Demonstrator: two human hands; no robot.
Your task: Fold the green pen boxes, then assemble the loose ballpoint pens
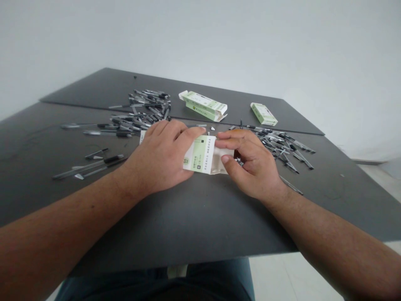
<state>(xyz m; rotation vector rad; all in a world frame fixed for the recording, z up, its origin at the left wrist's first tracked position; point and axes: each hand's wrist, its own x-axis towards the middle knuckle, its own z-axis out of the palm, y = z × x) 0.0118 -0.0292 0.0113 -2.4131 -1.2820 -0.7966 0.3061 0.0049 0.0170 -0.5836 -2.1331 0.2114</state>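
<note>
Between my hands is a white and green cardboard pen box [200, 154], held flat just above the dark table, with its open end and pale inner flap facing right. My left hand [163, 156] grips the box's left part from above. My right hand [250, 163] pinches the open end between thumb and fingers. Black-and-clear ballpoint pens lie in loose piles: one pile [147, 110] sits beyond my left hand, and another [282, 146] lies beyond my right hand. Several dark pen parts show just under my right palm.
Two more green and white pen boxes lie at the back of the table, one open [203, 105] and one shut [263, 113]. Several loose pens [90, 165] lie at the left. The dark table [175, 225] has a seam across it, with a white wall behind.
</note>
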